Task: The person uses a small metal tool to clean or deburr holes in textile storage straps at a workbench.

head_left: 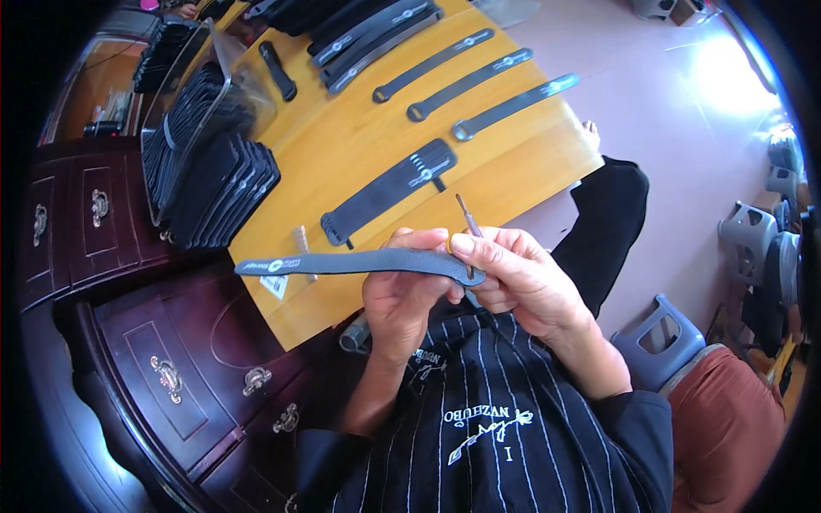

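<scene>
The grey strap is showing matt, woven-looking cloth, while the slim tool is baring a metallic shaft. The table is displaying smooth, lightly shining wood. The dark cabinet is gleaming like varnished wood, its handle glinting as metal. The clear bin is looking like glossy plastic; the striped garment is appearing as soft cloth.

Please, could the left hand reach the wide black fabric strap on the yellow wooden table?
Probably yes: the black strap lies uncovered nearby, though the left hand holds a narrow grey fabric strap.
</scene>
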The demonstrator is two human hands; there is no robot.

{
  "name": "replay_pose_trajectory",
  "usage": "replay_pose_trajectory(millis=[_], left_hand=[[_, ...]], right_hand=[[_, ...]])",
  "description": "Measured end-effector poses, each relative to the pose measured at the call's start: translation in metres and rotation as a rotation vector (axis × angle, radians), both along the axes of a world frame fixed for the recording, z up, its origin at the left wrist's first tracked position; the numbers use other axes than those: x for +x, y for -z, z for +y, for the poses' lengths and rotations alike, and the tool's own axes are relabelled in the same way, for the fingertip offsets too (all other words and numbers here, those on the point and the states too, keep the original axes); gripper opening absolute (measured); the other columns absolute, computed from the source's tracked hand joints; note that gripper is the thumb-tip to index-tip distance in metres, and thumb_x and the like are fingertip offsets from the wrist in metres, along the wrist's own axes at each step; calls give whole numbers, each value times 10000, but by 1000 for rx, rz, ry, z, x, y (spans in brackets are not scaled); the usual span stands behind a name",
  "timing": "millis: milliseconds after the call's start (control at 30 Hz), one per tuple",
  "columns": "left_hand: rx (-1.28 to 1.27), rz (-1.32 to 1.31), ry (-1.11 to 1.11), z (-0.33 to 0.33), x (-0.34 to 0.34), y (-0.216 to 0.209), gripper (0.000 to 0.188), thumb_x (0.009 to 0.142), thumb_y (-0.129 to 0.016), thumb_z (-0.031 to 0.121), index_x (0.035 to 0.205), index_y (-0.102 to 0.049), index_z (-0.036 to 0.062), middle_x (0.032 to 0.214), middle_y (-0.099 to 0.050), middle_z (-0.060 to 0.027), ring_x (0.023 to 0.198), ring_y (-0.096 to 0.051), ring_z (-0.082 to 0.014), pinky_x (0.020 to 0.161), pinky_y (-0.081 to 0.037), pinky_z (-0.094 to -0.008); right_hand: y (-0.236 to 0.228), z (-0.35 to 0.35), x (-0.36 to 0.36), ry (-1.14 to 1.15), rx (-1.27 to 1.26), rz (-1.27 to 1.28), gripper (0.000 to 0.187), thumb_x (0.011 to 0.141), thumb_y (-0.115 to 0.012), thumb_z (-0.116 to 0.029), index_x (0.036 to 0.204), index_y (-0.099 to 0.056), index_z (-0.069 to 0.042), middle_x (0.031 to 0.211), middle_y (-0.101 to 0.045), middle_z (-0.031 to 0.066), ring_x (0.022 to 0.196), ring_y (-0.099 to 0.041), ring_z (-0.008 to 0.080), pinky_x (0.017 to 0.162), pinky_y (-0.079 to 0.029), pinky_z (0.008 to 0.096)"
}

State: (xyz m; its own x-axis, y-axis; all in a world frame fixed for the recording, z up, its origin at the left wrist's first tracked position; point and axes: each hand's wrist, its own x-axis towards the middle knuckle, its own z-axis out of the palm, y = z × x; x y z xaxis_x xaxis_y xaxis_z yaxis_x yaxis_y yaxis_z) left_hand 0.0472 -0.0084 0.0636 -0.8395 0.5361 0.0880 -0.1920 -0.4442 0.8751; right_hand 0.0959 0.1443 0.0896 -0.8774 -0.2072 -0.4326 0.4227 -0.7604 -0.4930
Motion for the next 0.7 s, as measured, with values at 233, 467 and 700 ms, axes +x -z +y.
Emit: replay_pose_trajectory(millis=[233, 467, 700], left_hand=[[-39, 87, -178, -3, -4, 3, 126, 892, -581, 27, 996, -517, -4, 1007, -553, -169, 652, -565, -151, 573, -491, -245], [-62, -21, -166, -11, -10, 2, 119, 944, -486, 33, 1052, -443, 8, 1021, -599, -258, 699, -643, -211, 599, -537, -290], [-92, 37, -188, -12, -11, 6, 161, 900, -518, -50, 1048, -472, -9, 1026, -608, -223, 837, -659, -252, 738, -569, -340]], right_hand=[[9, -12, -6, 10, 139, 31, 308, 921, -585, -346, 854, -611, -47, 647, -531, -14, 482, -335, 13, 424, -250, 185], [11, -16, 8, 295, 957, 233, 175, 932, -561, -181, 941, -562, -6, 652, -507, 32, 574, -520, 108, 529, -427, 247], [-3, -11, 19, 189, 1348, 482, 142, 834, -646, -77, 972, -639, -43, 799, -597, 70, 655, -604, 185, 562, -468, 275]])
